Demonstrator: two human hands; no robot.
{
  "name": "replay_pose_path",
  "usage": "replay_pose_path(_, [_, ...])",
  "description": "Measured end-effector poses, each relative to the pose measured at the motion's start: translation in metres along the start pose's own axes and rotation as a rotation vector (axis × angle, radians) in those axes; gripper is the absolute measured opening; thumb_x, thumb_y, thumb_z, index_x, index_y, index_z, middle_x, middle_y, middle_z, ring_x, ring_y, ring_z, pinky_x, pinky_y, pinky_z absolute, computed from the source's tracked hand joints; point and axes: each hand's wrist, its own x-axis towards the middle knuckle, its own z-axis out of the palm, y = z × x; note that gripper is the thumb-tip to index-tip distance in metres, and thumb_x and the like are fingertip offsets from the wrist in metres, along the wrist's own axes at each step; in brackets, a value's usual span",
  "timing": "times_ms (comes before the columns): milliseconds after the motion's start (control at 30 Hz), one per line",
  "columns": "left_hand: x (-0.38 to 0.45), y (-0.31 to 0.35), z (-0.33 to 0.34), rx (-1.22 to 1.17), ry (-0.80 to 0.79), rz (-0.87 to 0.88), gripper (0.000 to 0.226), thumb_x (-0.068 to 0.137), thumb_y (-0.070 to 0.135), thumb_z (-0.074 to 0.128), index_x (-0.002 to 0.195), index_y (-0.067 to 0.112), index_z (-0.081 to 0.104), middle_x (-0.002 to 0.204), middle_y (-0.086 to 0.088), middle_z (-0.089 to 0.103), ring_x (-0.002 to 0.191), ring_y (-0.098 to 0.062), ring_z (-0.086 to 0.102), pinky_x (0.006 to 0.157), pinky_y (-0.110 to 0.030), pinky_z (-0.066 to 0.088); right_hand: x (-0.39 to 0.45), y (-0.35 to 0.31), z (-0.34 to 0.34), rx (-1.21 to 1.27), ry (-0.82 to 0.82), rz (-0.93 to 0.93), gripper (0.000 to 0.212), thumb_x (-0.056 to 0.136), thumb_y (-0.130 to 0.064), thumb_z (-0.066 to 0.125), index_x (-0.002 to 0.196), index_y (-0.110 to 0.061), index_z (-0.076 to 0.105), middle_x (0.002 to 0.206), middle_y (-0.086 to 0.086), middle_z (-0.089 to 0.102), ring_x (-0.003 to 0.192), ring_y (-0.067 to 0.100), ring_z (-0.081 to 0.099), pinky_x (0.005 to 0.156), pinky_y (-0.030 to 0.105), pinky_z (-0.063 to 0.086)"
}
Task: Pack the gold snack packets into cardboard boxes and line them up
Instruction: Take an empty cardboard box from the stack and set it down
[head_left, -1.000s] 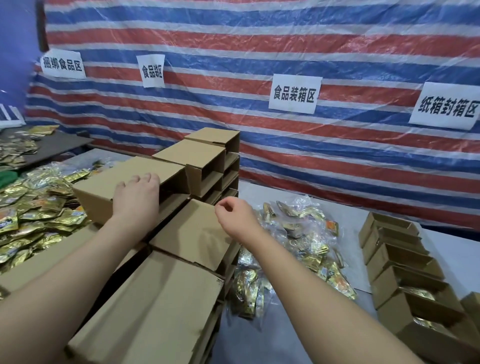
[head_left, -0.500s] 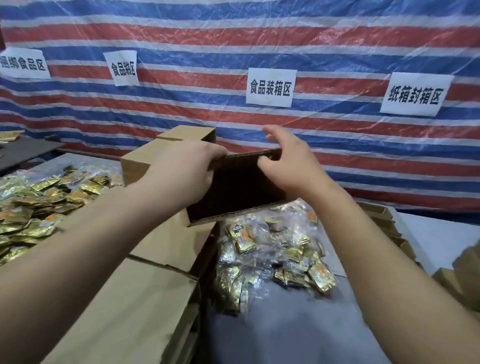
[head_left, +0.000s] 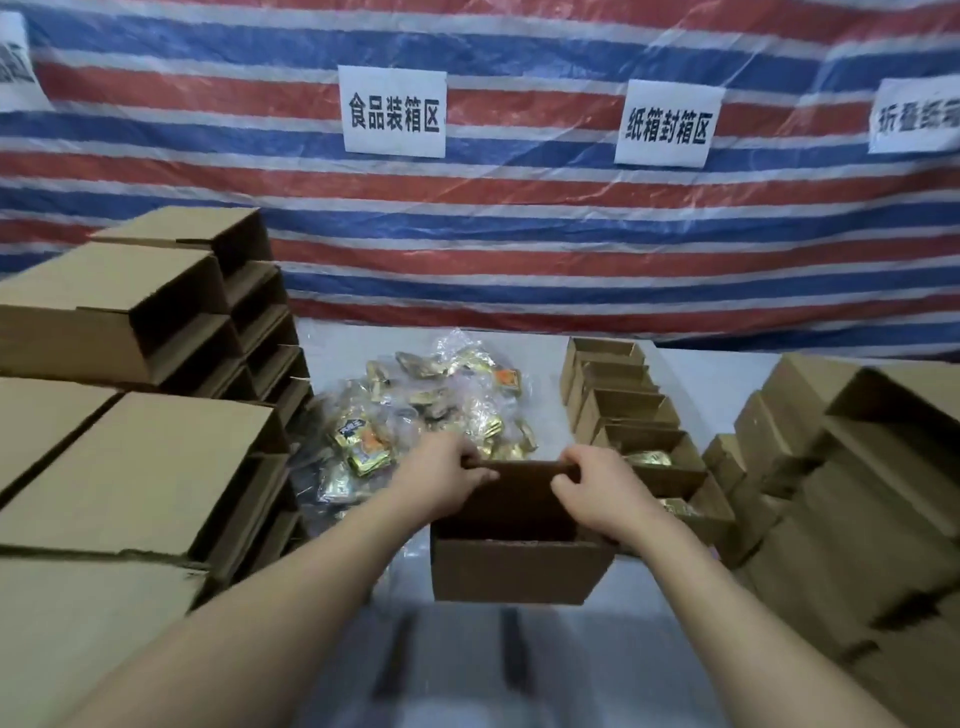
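Observation:
An open cardboard box (head_left: 511, 571) sits upright on the table in front of me, its inside dark and apparently empty. My left hand (head_left: 441, 478) grips the far rim at its left end and my right hand (head_left: 597, 488) grips the same rim at its right end, fingers curled over the edge. Just behind the box lies a heap of gold snack packets (head_left: 415, 415) in clear plastic. A row of open boxes (head_left: 639, 431) runs away on the right; the two nearest hold gold packets.
Stacks of empty cardboard boxes (head_left: 140, 415) rise on the left, and more boxes (head_left: 857, 493) pile up on the right. A striped tarp with paper signs (head_left: 394, 111) hangs behind. The white table (head_left: 467, 665) stretches toward me.
Both hands took a box from the left stack, carried it right and down, and now hold it standing on the table in front of the packet heap. The view swung right.

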Motion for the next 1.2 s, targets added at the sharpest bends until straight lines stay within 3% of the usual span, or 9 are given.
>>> replay_pose_path(100, [-0.011,-0.025,0.058,-0.052,-0.062,-0.074,0.028,0.085,0.04,0.071,0.084,0.012,0.072,0.083,-0.002,0.068,0.08,-0.018,0.061,0.073,-0.033,0.05,-0.012,0.033,0.054,0.019,-0.059,0.058,0.009,0.087,-0.025,0.052,0.079,-0.022,0.054,0.078,-0.004,0.057,0.077,0.017,0.057,0.061,0.031,0.043])
replay_pose_path(200, [-0.026,-0.046,0.101,-0.111,-0.077,-0.144,0.021,0.084,0.037,0.073,0.084,0.017,0.072,0.082,0.002,0.067,0.08,-0.014,0.06,0.068,-0.027,0.043,-0.03,0.056,0.103,0.047,-0.085,0.087,0.015,0.087,-0.024,0.053,0.073,-0.026,0.046,0.075,-0.01,0.05,0.073,0.013,0.051,0.062,0.029,0.038])
replay_pose_path(367, [-0.048,-0.077,0.157,-0.201,-0.115,-0.186,0.014,0.086,0.027,0.072,0.089,0.013,0.073,0.088,-0.001,0.072,0.079,-0.007,0.058,0.066,-0.017,0.037,-0.057,0.088,0.166,0.082,-0.1,0.123,0.005,0.09,-0.025,0.052,0.085,-0.023,0.052,0.087,-0.007,0.051,0.08,0.013,0.052,0.067,0.026,0.038])
replay_pose_path(467, [-0.059,-0.09,0.184,-0.253,-0.12,-0.212,0.009,0.086,0.023,0.072,0.084,0.014,0.071,0.087,-0.002,0.071,0.084,-0.014,0.061,0.076,-0.025,0.045,-0.069,0.101,0.19,0.094,-0.134,0.146,0.004,0.091,-0.025,0.052,0.091,-0.022,0.054,0.097,-0.003,0.055,0.092,0.016,0.056,0.079,0.029,0.042])
replay_pose_path(567, [-0.063,-0.096,0.198,-0.309,-0.068,-0.24,0.016,0.083,0.024,0.075,0.074,0.026,0.062,0.081,0.003,0.067,0.082,-0.016,0.062,0.079,-0.033,0.049,-0.072,0.108,0.199,0.121,-0.117,0.131,0.003,0.091,-0.024,0.052,0.089,-0.022,0.052,0.096,-0.003,0.053,0.092,0.017,0.055,0.079,0.03,0.042])
replay_pose_path(800, [-0.072,-0.106,0.202,-0.3,-0.068,-0.189,0.02,0.088,0.044,0.065,0.074,0.032,0.06,0.077,0.012,0.064,0.079,-0.004,0.06,0.075,-0.027,0.049,-0.069,0.112,0.197,0.139,-0.158,0.111,0.01,0.091,-0.029,0.051,0.096,-0.021,0.056,0.097,-0.006,0.054,0.089,0.013,0.055,0.08,0.029,0.046])
replay_pose_path(900, [-0.076,-0.11,0.2,-0.311,-0.054,-0.22,0.021,0.091,0.048,0.059,0.078,0.032,0.062,0.079,0.015,0.066,0.08,0.002,0.06,0.075,-0.023,0.048,-0.069,0.114,0.196,0.171,-0.164,0.117,0.021,0.091,-0.033,0.053,0.107,-0.023,0.06,0.107,-0.009,0.057,0.099,0.011,0.056,0.087,0.024,0.044])
replay_pose_path(1033, [-0.079,-0.117,0.197,-0.315,-0.099,-0.225,0.021,0.096,0.041,0.055,0.09,0.025,0.066,0.086,0.011,0.068,0.085,-0.006,0.061,0.076,-0.023,0.045,-0.069,0.12,0.194,0.207,-0.217,0.115,0.035,0.095,-0.038,0.052,0.124,-0.02,0.056,0.121,-0.007,0.054,0.113,0.011,0.052,0.098,0.022,0.039])
replay_pose_path(1200, [-0.078,-0.114,0.198,-0.321,-0.147,-0.251,0.023,0.098,0.041,0.052,0.091,0.023,0.064,0.087,0.007,0.068,0.086,-0.012,0.062,0.079,-0.03,0.047,-0.077,0.12,0.199,0.198,-0.219,0.115,0.025,0.099,-0.043,0.046,0.111,-0.023,0.055,0.105,-0.006,0.056,0.104,0.015,0.056,0.088,0.026,0.042])
